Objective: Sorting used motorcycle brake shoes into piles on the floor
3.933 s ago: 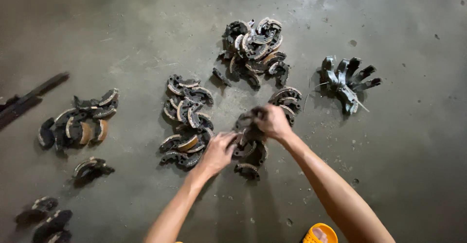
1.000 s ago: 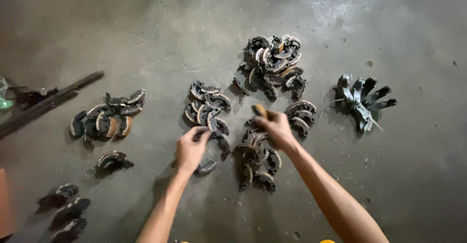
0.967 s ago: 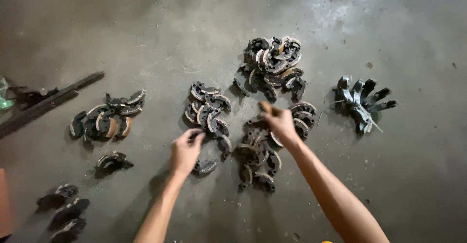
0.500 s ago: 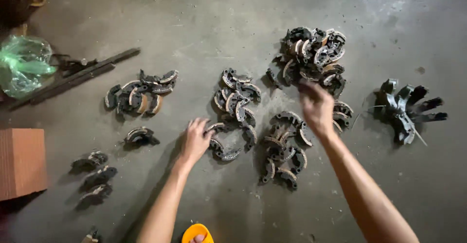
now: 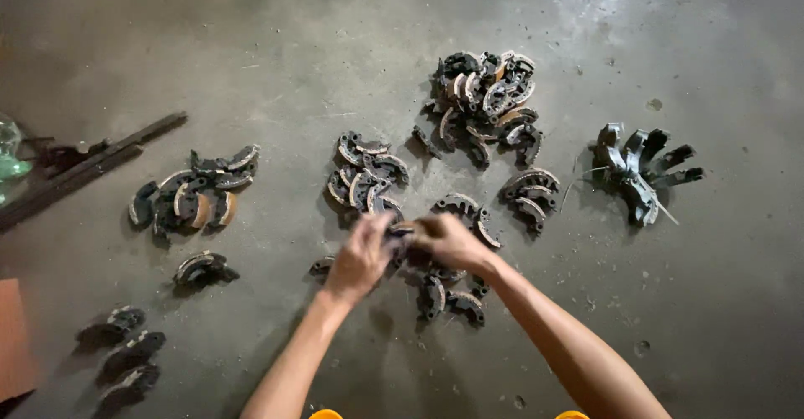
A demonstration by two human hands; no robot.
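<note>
Both hands meet at frame centre: left hand [image 5: 362,256] and right hand [image 5: 448,241] grip one brake shoe [image 5: 400,229] together above the central pile [image 5: 448,289] on the concrete floor [image 5: 251,50].

2 bare forearms enter from the bottom edge and converge toward frame centre. Left hand [image 5: 362,256]: fingers curled, back of hand up, motion-blurred. Right hand [image 5: 448,241]: fingers bent inward, knuckles up, also blurred. Fingertips of the 2 hands meet or nearly meet; exact contact cannot be resolved. Right forearm runs diagonally from lower right.
</note>
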